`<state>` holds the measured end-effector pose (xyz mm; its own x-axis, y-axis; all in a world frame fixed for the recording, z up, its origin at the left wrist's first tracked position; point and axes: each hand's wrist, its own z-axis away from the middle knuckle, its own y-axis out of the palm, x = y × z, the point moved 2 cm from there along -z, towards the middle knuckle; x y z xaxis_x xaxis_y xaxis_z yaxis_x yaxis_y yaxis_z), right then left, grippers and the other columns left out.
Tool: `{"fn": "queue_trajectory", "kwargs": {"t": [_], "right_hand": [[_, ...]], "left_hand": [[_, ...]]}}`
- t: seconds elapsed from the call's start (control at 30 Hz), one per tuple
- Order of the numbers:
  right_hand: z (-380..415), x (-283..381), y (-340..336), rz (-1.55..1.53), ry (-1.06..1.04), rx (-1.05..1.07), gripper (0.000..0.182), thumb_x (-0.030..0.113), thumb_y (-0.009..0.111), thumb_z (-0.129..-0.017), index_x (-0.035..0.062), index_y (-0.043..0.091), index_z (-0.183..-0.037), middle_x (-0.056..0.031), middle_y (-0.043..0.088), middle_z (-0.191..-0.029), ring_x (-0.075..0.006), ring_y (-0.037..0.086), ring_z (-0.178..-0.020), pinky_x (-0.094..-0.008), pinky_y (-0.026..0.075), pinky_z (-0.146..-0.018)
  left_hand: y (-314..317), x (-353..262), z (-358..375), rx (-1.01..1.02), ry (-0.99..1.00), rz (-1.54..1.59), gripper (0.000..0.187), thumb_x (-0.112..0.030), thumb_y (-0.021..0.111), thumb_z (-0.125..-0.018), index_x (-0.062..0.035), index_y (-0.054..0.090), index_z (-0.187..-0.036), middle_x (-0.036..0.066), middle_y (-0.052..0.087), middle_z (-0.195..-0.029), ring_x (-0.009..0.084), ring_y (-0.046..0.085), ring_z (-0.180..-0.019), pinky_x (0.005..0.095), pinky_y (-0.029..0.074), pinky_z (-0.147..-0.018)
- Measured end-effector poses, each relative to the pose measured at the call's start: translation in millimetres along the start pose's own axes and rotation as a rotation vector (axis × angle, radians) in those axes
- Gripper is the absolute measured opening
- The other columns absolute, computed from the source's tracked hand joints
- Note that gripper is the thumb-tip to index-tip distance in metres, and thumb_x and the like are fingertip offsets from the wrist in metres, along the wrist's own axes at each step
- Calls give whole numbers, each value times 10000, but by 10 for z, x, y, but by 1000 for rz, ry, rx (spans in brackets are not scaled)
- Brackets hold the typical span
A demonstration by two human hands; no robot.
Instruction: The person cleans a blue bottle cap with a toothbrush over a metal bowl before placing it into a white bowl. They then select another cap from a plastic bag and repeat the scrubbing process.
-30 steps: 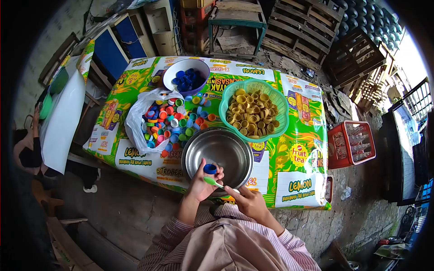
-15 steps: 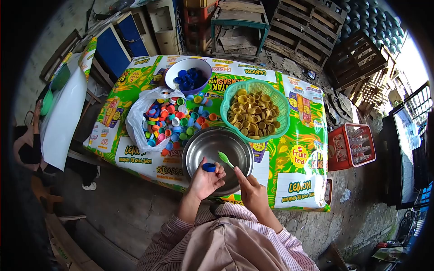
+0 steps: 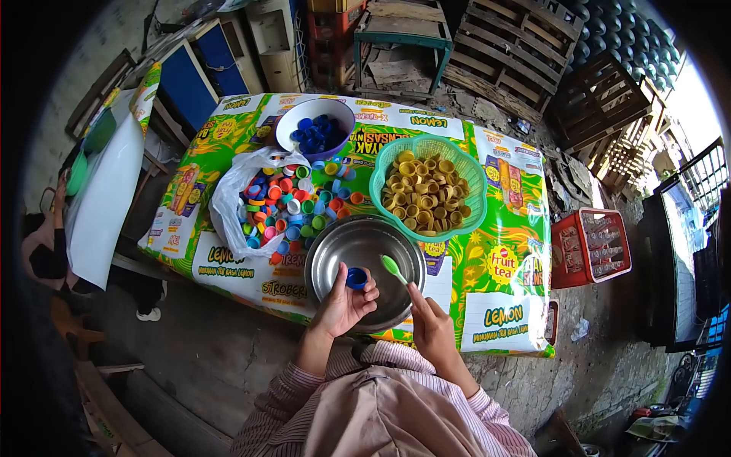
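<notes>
The table [image 3: 228,288], under its printed cover, carries the whole spread, and its layout looks unchanged from a second ago: the green basket [image 3: 478,192] of yellowish caps [image 3: 423,190], the metal basin [image 3: 358,244] beside it at the near edge, the plastic bag [image 3: 226,209] with mixed caps [image 3: 289,204] spilling out, and the white-and-purple bowl [image 3: 287,128] of blue caps [image 3: 318,134] behind. What has changed is at the hands. The right hand [image 3: 432,329] grips the handle of a small green-headed brush [image 3: 392,267], its head now over the basin and apart from the cap, where a second ago it was right by it. The left hand [image 3: 343,306] pinches the single blue cap [image 3: 355,279] above the basin's near side, its hollow showing. That gap suggests no brushing is under way at this instant, though the cap remains firmly in hand.
</notes>
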<state>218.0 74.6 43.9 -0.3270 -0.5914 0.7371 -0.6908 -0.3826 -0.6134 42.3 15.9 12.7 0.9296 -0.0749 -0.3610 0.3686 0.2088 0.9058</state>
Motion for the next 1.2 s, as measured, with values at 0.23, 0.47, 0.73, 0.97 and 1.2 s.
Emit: {"fn": "queue_trajectory", "kwargs": {"t": [0.23, 0.47, 0.73, 0.97, 1.2], "right_hand": [[-9, 100, -90, -366, 364, 103, 545, -40, 500, -828, 124, 397, -1338, -184, 542, -712, -315, 532, -569, -338, 436, -559], [15, 227, -96, 57, -112, 128, 562, 36, 556, -796, 204, 433, -1318, -68, 472, -655, -258, 503, -487, -377, 425, -443], [26, 185, -83, 92, -157, 146, 580, 51, 568, -793, 207, 416, -1330, -82, 495, -676, -266, 502, -469, -379, 416, -430], [35, 274, -128, 73, -136, 53, 588, 13, 569, -752, 182, 455, -1304, -72, 470, -664, -231, 506, -467, -372, 423, -442], [19, 287, -250, 240, -86, 134, 584, 62, 559, -787, 236, 424, -1328, -53, 469, -658, -221, 502, -444, -357, 430, -416]], "left_hand": [[124, -141, 65, 51, 319, -648, 315, -210, 591, -877, -47, 459, -1112, 43, 521, -949, 117, 538, -822, 235, 460, -692], [228, -255, 122, -93, 474, -944, 426, 15, 733, -700, -24, 492, -1049, 38, 534, -977, 118, 576, -912, 257, 497, -826], [290, -329, 174, -180, 615, -1222, 408, 13, 753, -671, -17, 526, -1008, 27, 533, -972, 102, 575, -873, 247, 511, -787], [178, -269, 143, -88, 473, -710, 441, 5, 737, -695, -20, 497, -1065, 50, 541, -1005, 145, 581, -934, 266, 485, -834], [62, -257, 140, 6, 446, -728, 492, -110, 811, -641, -55, 539, -1048, 12, 570, -965, 99, 549, -914, 252, 442, -844]]}}
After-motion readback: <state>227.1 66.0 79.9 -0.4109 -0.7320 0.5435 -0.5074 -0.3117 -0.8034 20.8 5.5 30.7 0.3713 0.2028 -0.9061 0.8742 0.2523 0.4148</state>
